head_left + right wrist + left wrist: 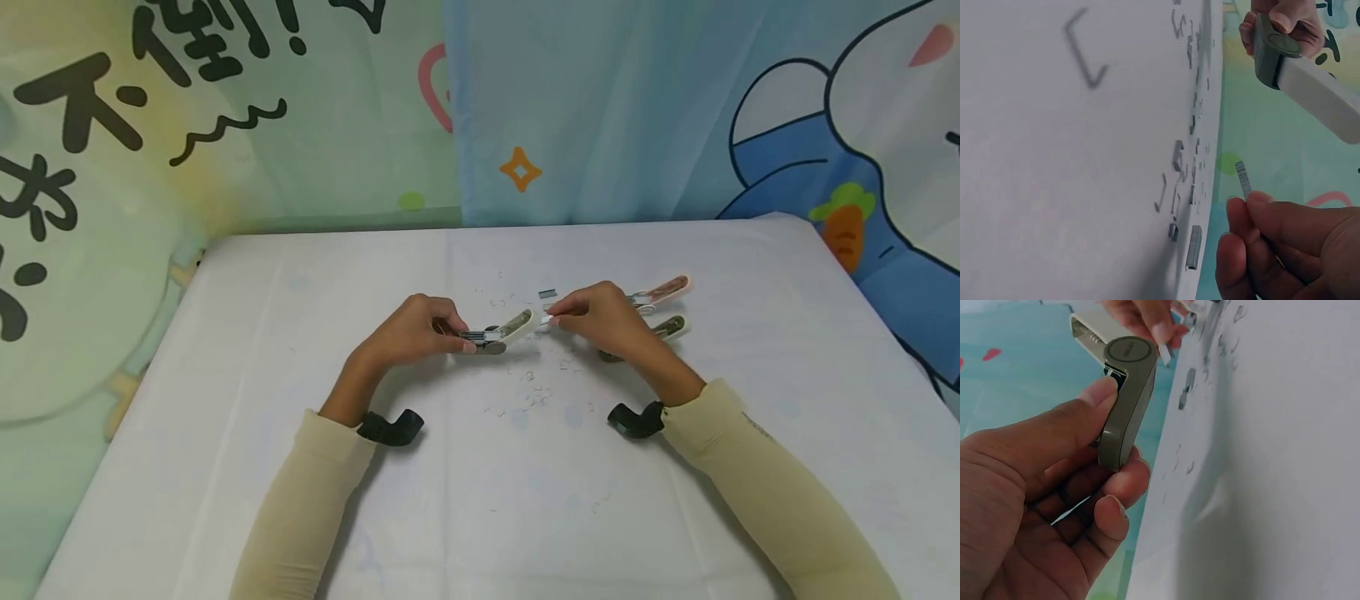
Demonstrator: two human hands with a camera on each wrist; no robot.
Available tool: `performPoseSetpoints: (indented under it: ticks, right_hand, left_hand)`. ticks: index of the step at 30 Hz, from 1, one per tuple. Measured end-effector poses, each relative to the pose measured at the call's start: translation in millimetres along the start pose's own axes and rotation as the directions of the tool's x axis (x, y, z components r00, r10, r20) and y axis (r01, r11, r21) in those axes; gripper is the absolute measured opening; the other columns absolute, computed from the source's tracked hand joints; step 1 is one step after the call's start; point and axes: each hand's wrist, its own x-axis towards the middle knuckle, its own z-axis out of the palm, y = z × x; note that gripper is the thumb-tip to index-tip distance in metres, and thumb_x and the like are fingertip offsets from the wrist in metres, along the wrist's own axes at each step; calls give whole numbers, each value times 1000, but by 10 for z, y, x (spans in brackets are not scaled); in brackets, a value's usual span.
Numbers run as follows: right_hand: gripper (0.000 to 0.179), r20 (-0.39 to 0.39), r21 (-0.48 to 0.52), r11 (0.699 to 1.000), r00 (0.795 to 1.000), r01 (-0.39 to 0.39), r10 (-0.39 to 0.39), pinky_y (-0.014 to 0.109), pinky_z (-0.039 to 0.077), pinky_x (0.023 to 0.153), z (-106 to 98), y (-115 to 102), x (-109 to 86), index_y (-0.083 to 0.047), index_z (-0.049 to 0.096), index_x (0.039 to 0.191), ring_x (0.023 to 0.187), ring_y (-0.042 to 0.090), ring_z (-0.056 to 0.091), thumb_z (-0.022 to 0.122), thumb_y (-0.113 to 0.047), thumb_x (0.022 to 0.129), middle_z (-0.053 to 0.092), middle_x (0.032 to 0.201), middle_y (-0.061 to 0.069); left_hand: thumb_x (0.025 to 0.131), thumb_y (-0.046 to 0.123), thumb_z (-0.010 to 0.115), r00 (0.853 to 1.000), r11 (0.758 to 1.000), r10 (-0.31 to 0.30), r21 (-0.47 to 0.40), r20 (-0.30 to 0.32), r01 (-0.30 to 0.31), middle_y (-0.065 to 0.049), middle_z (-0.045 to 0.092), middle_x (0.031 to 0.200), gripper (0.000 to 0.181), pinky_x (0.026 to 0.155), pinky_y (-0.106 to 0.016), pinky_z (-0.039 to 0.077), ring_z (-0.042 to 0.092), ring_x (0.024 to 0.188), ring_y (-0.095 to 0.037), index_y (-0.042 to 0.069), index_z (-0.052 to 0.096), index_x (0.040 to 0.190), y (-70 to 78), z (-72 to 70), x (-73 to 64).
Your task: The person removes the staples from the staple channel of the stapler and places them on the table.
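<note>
My left hand (pixel 411 333) grips a small grey-green and white stapler (pixel 519 326), thumb on one side and fingers on the other. The stapler is unfolded, its white part (pixel 1319 97) angled away from the dark body (pixel 1132 400). Facing it, my right hand (pixel 606 318) pinches a short strip of staples (pixel 1243 178) between thumb and forefinger. In the head view the strip's tip is close to the stapler's white end; whether they touch I cannot tell. Both hands are held above the white tabletop (pixel 525 500).
Behind the right hand lie a pinkish stapler (pixel 669 288) and another pale stapler (pixel 670 326), partly hidden. One staple strip (pixel 547 293) rests farther back on the table. Loose staples (pixel 536 400) are scattered between the forearms. A printed curtain (pixel 600 108) hangs behind the table.
</note>
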Motion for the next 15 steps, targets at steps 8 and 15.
performPoseSetpoints:
  ticks: [8,15]
  right_hand:
    - [17,52,-71,996,997,-59,63,48,43,90,85,-4,125,-3,75,104,96,29,63,65,-7,91,71,102,13]
    - [17,43,-182,983,999,-15,23,67,17,101,56,-5,140,-3,76,99,99,34,61,61,-3,90,72,95,10]
  left_hand:
    - [80,14,81,1000,1000,-22,13,18,22,1,68,79,13,61,-28,45,59,68,-15,8,72,86,18,76,14]
    - [80,12,82,999,999,23,24,44,-24,2,68,81,15,66,-28,50,64,73,-12,6,70,87,120,138,25]
